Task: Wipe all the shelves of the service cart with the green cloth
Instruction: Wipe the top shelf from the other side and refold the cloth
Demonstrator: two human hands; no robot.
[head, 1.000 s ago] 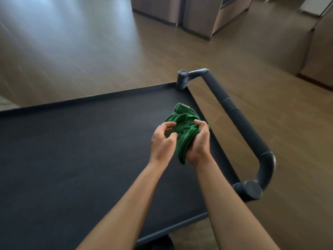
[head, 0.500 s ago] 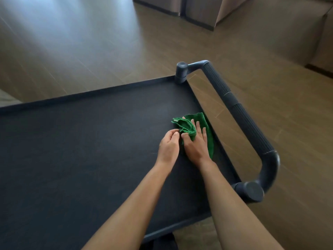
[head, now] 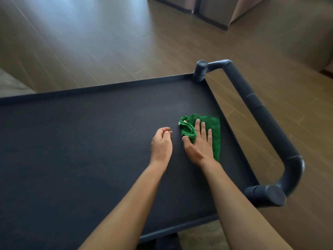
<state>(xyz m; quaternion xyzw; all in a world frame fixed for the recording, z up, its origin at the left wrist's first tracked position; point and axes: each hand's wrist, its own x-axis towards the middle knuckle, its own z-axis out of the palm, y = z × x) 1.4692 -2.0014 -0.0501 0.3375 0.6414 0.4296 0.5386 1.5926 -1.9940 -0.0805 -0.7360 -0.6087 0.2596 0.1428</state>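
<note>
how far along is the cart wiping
Done: the green cloth is laid on the top shelf near the handle. In hand: the right hand presses flat on it; the left hand is beside it, empty. Left: seemingly all the wiping; lower shelves are out of view.

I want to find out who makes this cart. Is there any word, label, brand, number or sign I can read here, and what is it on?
None: no text shows on the top shelf, the handle or the green cloth under the right hand.
</note>
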